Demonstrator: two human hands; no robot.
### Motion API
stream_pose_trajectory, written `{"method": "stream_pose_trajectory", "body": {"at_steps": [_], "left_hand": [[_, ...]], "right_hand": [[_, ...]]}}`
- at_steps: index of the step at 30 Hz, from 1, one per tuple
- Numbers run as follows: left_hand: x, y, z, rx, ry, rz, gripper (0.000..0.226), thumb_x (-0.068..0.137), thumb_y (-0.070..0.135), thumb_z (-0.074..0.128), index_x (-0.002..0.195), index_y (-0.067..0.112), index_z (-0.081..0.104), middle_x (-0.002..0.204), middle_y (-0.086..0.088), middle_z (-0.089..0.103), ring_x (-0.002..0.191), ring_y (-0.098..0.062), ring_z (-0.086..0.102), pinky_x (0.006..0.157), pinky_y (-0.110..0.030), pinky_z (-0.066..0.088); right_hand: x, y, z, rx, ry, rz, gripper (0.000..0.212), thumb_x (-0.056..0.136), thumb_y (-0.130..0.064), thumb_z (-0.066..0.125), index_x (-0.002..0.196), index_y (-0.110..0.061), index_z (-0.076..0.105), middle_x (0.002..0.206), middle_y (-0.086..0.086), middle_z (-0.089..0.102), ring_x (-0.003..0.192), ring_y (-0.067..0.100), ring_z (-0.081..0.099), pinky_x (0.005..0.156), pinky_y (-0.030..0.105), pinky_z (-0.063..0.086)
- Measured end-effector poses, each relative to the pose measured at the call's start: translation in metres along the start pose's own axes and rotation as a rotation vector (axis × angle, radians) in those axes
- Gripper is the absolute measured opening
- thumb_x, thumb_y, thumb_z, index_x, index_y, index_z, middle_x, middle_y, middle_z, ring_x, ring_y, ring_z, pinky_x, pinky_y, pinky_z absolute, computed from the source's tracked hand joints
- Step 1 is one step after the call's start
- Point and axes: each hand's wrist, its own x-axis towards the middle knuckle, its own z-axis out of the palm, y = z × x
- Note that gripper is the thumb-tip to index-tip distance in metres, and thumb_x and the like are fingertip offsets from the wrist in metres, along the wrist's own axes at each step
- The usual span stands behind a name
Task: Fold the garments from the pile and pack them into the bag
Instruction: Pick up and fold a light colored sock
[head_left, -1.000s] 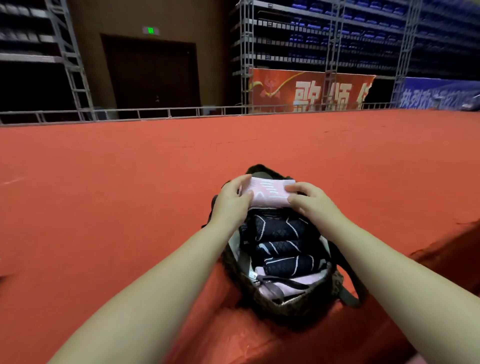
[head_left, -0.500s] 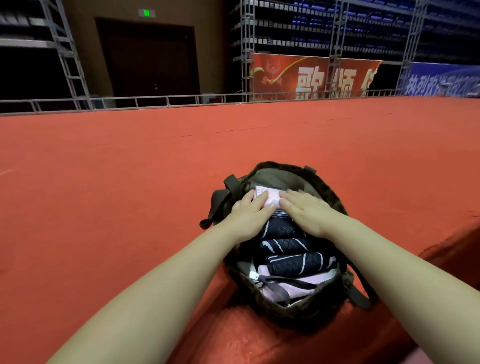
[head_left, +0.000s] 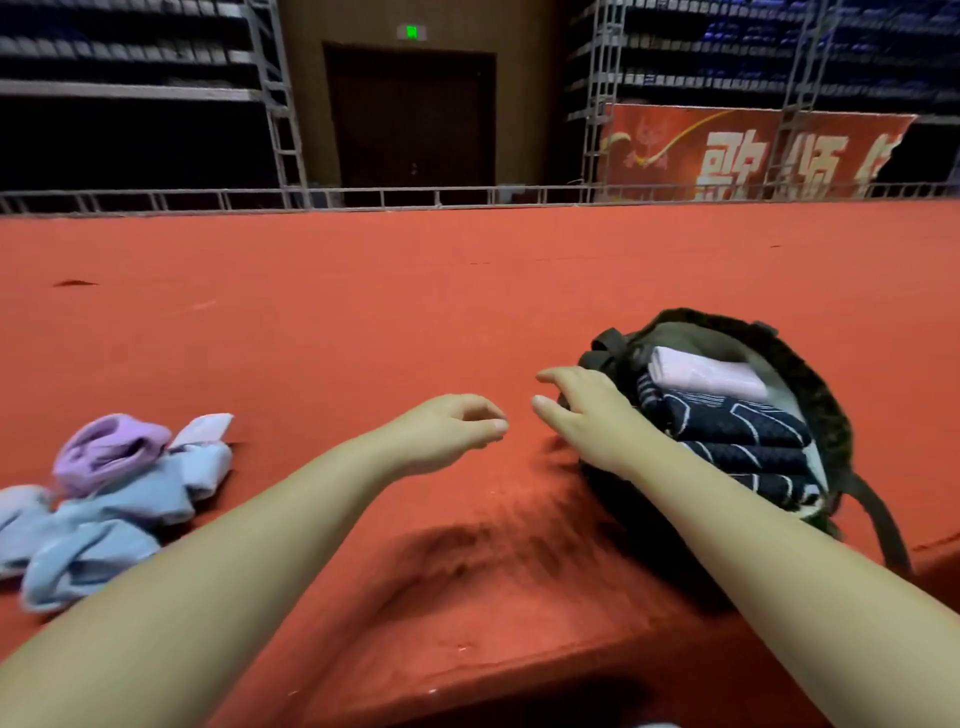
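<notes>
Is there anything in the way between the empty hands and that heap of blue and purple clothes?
Nothing visible is. Only bare red carpet lies between the left hand and the loose pile of light blue and purple garments. The right hand is beside the dark open bag, farther from the pile.

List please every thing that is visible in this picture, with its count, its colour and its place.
bag: one, dark olive, open, on the red surface at right.
folded pink garment: one, pale pink, in the bag at its far end.
folded dark garments: several, navy with white lines, in the bag; exact count unclear.
pile of garments: one heap, light blue and lilac, unfolded, at left.
red surface: one, red, under everything.
banner: one, red with pale characters, far right behind the railing.
left hand: empty, fingers loosely curled, above the surface.
right hand: empty, beside the bag's near-left edge.
</notes>
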Motion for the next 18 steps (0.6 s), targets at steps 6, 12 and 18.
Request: {"method": "stream_pose_trajectory", "body": {"at_steps": [6,12,18], "left_hand": [[-0.107,-0.069,-0.069,0.152,-0.038,-0.148,0.014,0.095,0.025,0.053,0.105,0.022,0.063,0.099,0.005,0.067,0.091,-0.01,0.061,0.088,-0.03,0.047],[-0.209,-0.139,-0.135,0.166,0.014,-0.381,0.029,0.087,0.041,0.058,0.105,0.019,0.064,0.103,0.002,0.068,0.092,-0.012,0.06,0.087,-0.025,0.046],[-0.28,-0.191,-0.16,0.225,0.078,-0.539,0.044,0.07,0.061,0.06,0.102,0.03,0.066,0.108,0.012,0.065,0.107,-0.008,0.057,0.097,-0.027,0.042]], "right_hand": [[-0.007,-0.111,0.073,0.143,-0.262,-0.094,0.049,0.097,-0.041,0.046,0.14,-0.017,0.041,0.145,0.005,0.042,0.137,0.022,0.031,0.11,0.03,0.023],[-0.015,-0.202,0.123,0.211,-0.425,-0.204,0.048,0.097,-0.038,0.047,0.14,-0.016,0.042,0.146,0.006,0.042,0.136,0.022,0.033,0.109,0.027,0.024],[-0.022,-0.252,0.166,0.265,-0.545,-0.25,0.048,0.096,-0.038,0.05,0.139,-0.017,0.043,0.145,0.009,0.042,0.135,0.024,0.036,0.112,0.032,0.026]]}}
